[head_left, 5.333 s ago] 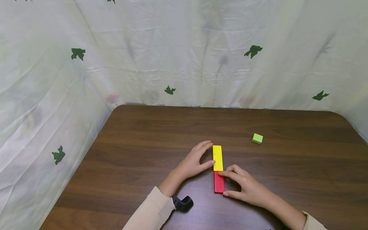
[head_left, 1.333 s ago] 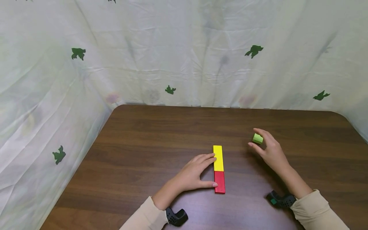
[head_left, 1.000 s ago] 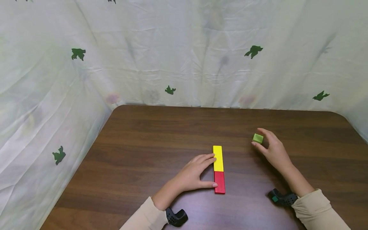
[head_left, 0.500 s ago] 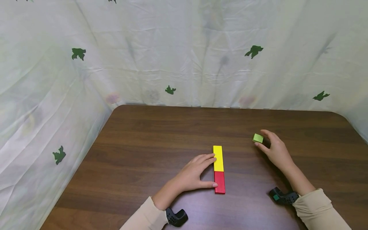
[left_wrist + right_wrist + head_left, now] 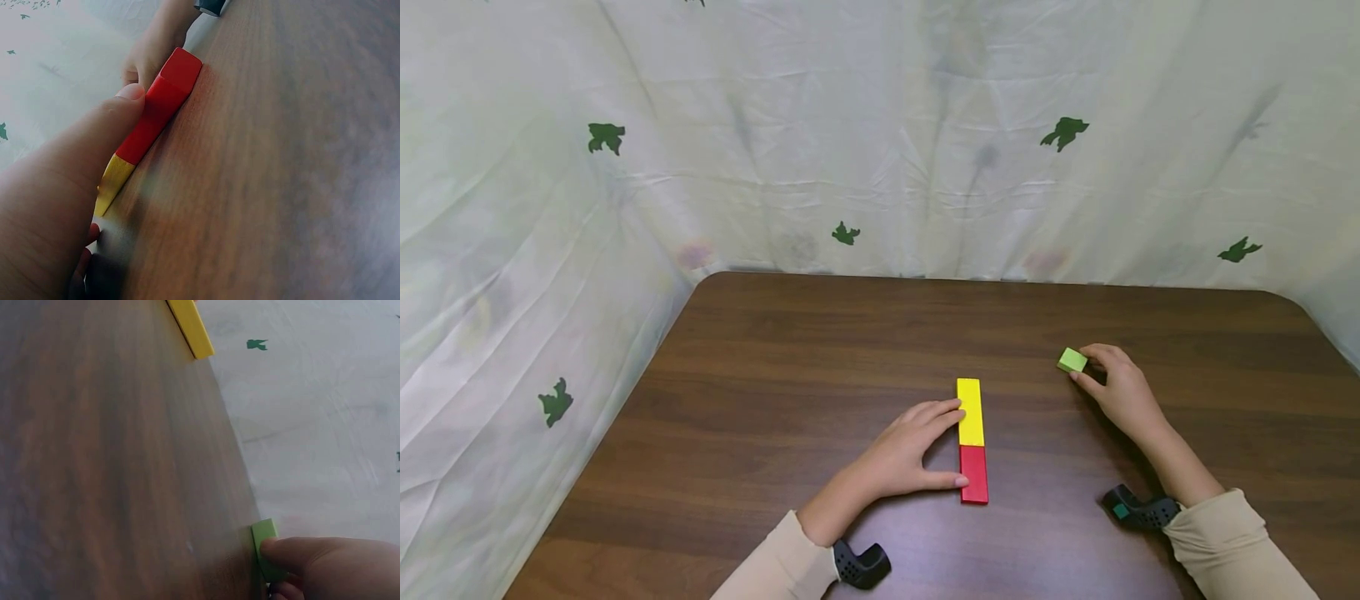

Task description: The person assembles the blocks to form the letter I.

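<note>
A yellow block (image 5: 972, 421) and a red block (image 5: 975, 482) lie end to end in one straight row on the table. My left hand (image 5: 887, 454) rests along their left side, fingertips on the yellow block and thumb on the red block (image 5: 165, 100). Further back on the right, a small light green block (image 5: 1069, 360) is pinched by my right hand (image 5: 1120, 400) between thumb and fingers. In the right wrist view the thumb presses the face of the green block (image 5: 263, 530), and its lower end is partly covered.
The brown wooden table (image 5: 805, 350) has rounded far corners. Behind it hangs a pale curtain (image 5: 895, 150) with green bird-like shapes. Black wrist devices, one on the left wrist (image 5: 861, 567) and one on the right (image 5: 1138, 510), sit close to the tabletop.
My right hand has gone from the red block to the green block and closed its fingers on it; the block has turned slightly. My left hand has spread along both row blocks.
</note>
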The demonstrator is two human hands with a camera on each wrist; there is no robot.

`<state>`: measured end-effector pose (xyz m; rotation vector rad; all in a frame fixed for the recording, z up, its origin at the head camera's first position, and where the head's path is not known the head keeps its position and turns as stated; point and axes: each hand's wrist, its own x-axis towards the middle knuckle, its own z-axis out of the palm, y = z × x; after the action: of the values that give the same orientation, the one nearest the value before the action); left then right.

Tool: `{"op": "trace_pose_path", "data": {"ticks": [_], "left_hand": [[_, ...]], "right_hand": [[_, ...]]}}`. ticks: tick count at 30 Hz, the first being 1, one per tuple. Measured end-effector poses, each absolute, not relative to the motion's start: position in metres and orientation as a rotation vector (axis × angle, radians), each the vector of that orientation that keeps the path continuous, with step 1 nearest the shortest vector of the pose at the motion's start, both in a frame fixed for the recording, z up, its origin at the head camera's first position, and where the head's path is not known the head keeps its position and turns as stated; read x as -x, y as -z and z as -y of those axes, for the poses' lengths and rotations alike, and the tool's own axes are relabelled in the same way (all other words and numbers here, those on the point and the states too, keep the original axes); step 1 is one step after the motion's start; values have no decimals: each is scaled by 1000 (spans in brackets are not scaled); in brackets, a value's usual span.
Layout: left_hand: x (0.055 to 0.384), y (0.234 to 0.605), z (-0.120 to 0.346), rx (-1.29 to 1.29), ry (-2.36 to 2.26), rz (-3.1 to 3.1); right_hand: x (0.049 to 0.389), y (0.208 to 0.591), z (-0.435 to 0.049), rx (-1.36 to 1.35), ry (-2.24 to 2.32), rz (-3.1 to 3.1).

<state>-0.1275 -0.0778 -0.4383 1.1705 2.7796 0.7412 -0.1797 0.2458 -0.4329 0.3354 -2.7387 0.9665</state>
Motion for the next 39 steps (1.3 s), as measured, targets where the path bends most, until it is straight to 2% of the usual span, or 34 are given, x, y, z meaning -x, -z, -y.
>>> {"op": "trace_pose_path", "data": {"ticks": [21, 39], "left_hand": [[127, 437, 77, -1190, -745, -2781], [126, 435, 77, -1191, -761, -2773]], "right_hand": [[181, 430, -239, -327, -981, 2748], [189, 427, -219, -449, -1029, 2681]]}}
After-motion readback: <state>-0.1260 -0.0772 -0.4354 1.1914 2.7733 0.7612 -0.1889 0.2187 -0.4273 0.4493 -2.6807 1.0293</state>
